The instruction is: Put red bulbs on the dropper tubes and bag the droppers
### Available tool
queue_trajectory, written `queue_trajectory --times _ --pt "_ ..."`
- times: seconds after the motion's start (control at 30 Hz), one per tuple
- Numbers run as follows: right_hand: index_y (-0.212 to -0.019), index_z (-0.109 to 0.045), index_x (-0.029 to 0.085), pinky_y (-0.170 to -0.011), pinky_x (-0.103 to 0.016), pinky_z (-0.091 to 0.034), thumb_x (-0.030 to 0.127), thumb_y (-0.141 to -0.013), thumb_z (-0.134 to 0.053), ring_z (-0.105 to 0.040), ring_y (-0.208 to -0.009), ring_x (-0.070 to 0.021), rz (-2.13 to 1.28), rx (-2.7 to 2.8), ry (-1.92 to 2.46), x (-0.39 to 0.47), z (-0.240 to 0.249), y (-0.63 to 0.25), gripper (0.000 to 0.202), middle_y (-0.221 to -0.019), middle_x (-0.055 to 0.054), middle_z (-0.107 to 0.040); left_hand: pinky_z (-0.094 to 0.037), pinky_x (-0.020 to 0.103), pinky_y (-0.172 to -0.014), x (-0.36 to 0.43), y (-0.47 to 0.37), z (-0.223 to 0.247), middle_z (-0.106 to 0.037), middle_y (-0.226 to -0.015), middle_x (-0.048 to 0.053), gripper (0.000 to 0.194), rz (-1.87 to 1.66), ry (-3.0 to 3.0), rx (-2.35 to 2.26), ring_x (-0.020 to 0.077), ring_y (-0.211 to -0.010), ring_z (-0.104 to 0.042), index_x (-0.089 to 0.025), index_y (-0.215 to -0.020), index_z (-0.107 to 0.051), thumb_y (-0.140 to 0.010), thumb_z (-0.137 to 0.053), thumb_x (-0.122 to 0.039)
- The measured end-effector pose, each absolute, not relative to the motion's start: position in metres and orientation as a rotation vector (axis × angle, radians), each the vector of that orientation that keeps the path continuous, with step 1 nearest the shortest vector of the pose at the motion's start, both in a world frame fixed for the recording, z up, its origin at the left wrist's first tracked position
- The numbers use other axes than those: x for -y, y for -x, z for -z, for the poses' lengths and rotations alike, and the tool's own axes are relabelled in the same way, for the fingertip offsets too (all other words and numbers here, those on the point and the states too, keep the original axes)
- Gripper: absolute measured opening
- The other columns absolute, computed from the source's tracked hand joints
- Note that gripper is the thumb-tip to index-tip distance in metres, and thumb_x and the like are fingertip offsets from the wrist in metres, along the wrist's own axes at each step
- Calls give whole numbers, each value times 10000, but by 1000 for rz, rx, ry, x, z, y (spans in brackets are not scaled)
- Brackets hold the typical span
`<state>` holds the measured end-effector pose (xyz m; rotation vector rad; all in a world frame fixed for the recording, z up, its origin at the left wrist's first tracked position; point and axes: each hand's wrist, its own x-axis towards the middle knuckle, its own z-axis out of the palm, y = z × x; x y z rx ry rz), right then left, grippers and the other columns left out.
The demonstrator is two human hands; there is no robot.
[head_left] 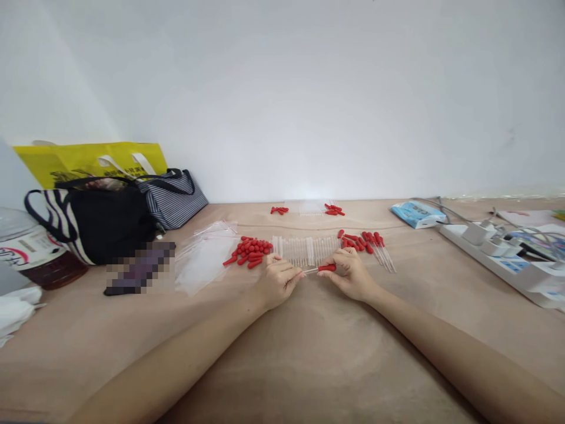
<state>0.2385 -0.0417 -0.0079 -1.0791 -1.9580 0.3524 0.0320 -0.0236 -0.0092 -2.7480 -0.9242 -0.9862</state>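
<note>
My left hand [279,281] pinches the thin end of a clear glass tube [311,271]. At the tube's other end, my right hand [349,273] grips a red rubber bulb [327,268]. Just beyond both hands lies a row of clear tubes [304,250], side by side. A heap of red bulbs [251,248] sits left of the row. To the right, more red bulbs [351,240] lie beside several tubes with red bulbs on their ends [384,250].
Clear plastic bags [203,259], a dark blurred object [143,270], bags [110,224] and a bottle [42,259] stand left. A blue tissue pack [418,213] and white power strip [498,262] lie right. Small red bulb groups [279,210] lie near the wall.
</note>
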Motion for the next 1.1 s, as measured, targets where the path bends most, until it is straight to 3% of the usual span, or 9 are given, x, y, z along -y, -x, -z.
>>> queue_trajectory --times 0.17,0.3,0.47,0.67,0.87,1.1 --pt "-808 -554 195 -625 -290 -425 456 -625 -644 -550 -633 -138 -974 1533 954 42 7 -225 332 -699 -14 -615 -294 300 -767 26 -39 5 -570 -513 -44 380 1062 2799 1058 79 -494 -481 -166 -648 -585 -898 -322 -278" --pt "-747 -563 187 -651 -276 -430 466 -655 -607 -552 -668 -134 -1106 1398 916 43 5 -210 297 -706 -15 -621 -296 306 -778 29 -40 3 -586 -528 -44 365 1079 2891 1066 84 -502 -498 -168 -654 -586 -886 -337 -297" --pt "-867 -594 195 -600 -260 -410 453 -676 -569 -546 -644 -135 -917 1262 1101 25 -8 -251 321 -770 -17 -634 -270 351 -848 28 -38 0 -663 -856 11 239 1093 2923 1212 159 -814 -580 -199 -991 -563 -829 -438 -323" --pt "-940 -651 173 -551 -273 -364 397 -702 -508 -580 -677 -205 -78 1289 1926 5 1 -340 357 -724 -73 -654 -229 390 -868 24 -39 2 -661 -867 0 125 929 2909 1241 172 -847 -569 -209 -848 -596 -787 -511 -277" --pt "-893 -655 194 -527 -262 -354 432 -709 -497 -596 -720 -208 18 1375 2110 -4 18 -351 339 -802 -77 -671 -231 390 -848 24 -38 3 -653 -804 -12 120 862 2909 1243 160 -806 -557 -218 -816 -607 -800 -502 -272" --pt "-763 -638 221 -578 -272 -346 469 -702 -495 -585 -728 -198 48 1575 2109 5 2 -337 293 -772 -39 -666 -243 380 -829 24 -38 3 -641 -820 -10 96 876 2876 1273 166 -825 -534 -222 -799 -611 -788 -520 -250"
